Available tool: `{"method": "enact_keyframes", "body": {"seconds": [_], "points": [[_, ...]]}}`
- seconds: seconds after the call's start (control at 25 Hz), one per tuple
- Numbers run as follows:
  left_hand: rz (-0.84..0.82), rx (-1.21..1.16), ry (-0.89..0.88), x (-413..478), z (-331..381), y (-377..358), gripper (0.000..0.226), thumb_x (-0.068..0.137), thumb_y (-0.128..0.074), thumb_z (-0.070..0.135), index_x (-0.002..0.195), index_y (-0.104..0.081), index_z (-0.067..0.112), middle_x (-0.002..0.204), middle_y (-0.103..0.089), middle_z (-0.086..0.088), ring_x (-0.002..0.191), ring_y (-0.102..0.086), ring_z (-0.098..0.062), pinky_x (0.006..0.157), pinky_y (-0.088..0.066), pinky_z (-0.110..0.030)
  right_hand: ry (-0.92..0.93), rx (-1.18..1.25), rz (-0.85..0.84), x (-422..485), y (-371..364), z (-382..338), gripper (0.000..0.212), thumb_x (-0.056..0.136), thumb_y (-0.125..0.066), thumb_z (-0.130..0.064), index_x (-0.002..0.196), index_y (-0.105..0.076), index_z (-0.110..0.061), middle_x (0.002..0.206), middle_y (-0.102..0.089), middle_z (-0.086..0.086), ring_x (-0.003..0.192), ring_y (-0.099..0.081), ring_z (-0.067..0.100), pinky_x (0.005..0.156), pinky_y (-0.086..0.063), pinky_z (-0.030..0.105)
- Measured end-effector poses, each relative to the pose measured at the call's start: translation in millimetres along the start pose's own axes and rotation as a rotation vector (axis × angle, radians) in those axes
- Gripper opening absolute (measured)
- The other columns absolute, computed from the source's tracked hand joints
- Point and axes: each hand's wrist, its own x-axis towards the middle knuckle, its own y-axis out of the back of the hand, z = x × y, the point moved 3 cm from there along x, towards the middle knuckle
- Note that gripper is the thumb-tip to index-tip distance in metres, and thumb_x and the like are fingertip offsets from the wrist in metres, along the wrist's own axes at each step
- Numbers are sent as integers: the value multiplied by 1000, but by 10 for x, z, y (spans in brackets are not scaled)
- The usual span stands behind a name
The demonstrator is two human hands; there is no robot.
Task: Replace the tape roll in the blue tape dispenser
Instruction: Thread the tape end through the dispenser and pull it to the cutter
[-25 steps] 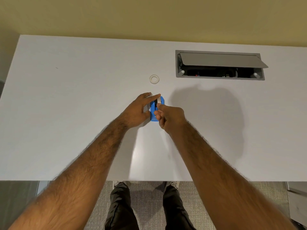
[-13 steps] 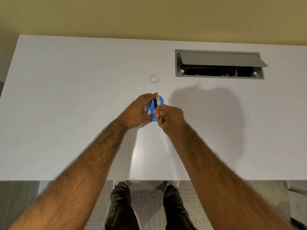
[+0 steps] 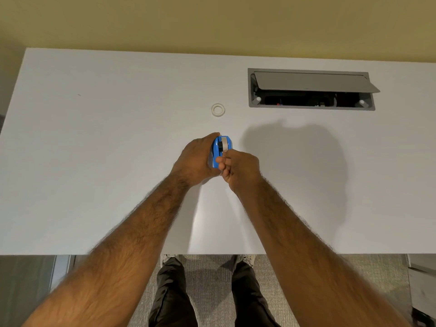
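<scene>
The blue dispenser (image 3: 221,149) sits near the middle of the white surface (image 3: 94,161), between the person's two hands. Its rounded far end points toward the far edge, and a grey band of tape and a dark hub show in its open top. Whether its base touches the surface cannot be told, since the hands hide its lower part.

The left hand (image 3: 197,159) wraps around the dispenser's left side, fingers curled over the far end, gripping the body. The right hand (image 3: 239,168) is closed at the dispenser's near right side, thumb and fingertips pinched together against the blue shell and the tape band; what exactly sits between those fingertips is too small to tell.

A loose roll (image 3: 218,109) of pale tape lies flat on the surface beyond the dispenser, toward the far edge and slightly left of it, well apart from both hands.

Toward the far right corner, a grey cable hatch (image 3: 311,89) is set into the surface, its lid tilted up and dark cables visible inside. A soft shadow falls on the surface to the right of the hands.

Both bare forearms reach in over the near edge. Below that edge, dark trousers (image 3: 172,296) and pale shoes (image 3: 166,259) stand on grey carpet (image 3: 207,267). A yellow wall (image 3: 212,22) rises behind the far edge.
</scene>
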Motion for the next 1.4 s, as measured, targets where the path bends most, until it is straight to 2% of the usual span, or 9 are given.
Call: {"method": "enact_keyframes", "body": {"seconds": [0.28, 0.48, 0.64, 0.72, 0.84, 1.04, 1.16, 1.4], "points": [[-10, 56, 3, 20, 54, 34, 76, 68, -82, 43, 132, -50, 19, 105, -67, 3, 95, -62, -20, 93, -51, -42, 22, 8, 18, -42, -3, 13, 22, 90, -61, -11, 107, -65, 3, 79, -68, 13, 51, -56, 13, 44, -45, 17], [17, 57, 2, 7, 77, 41, 70, 65, -76, 45, 126, -52, 20, 101, -68, 2, 92, -63, -24, 87, -52, -41, 27, 37, 41, -49, 16, 109, 23, 86, -59, -5, 107, -65, 4, 65, -66, 10, 44, -55, 12, 40, -45, 17], [49, 70, -5, -11, 79, 30, 71, 62, -69, 45, 125, -52, 17, 103, -69, -3, 92, -63, -27, 87, -51, -38, 66, 45, 53, -63, 52, 198, 23, 87, -60, -9, 106, -65, 2, 53, -67, 4, 38, -55, 8, 41, -46, 16], [60, 68, -4, -18, 68, 16, 75, 61, -68, 47, 127, -51, 17, 107, -69, -4, 94, -63, -26, 86, -45, -33, 87, 33, 69, -60, 80, 227, 22, 87, -61, -12, 105, -66, 1, 61, -69, 6, 41, -57, 9, 43, -48, 18], [58, 62, 2, -14, 37, -10, 81, 63, -69, 48, 135, -48, 18, 113, -68, -2, 99, -61, -23, 90, -42, -32, 128, 24, 71, -68, 112, 266, 22, 87, -60, -14, 104, -67, -2, 72, -71, 10, 47, -61, 11, 48, -52, 20], [45, 87, 2, -7, -17, -26, 83, 70, -79, 42, 142, -43, 20, 123, -64, 0, 108, -58, -22, 97, -39, -32, 170, 54, 28, -111, 145, 380, 22, 87, -60, -11, 105, -65, 0, 70, -68, 10, 50, -60, 13, 51, -53, 22], [31, 88, 4, -5, -22, -34, 87, 71, -80, 46, 144, -41, 20, 127, -63, 0, 112, -57, -22, 96, -33, -29, 184, 53, 41, -108, 175, 430, 19, 88, -60, -13, 101, -67, -2, 72, -69, 11, 55, -61, 16, 55, -55, 24], [23, 95, 6, -5, -14, -32, 90, 70, -81, 48, 145, -40, 19, 130, -62, -1, 116, -57, -23, 100, -36, -31, 218, 23, 50, -81, 176, 501, 12, 90, -62, -16, 91, -70, -7, 72, -70, 10, 59, -61, 19, 58, -56, 27]]}}
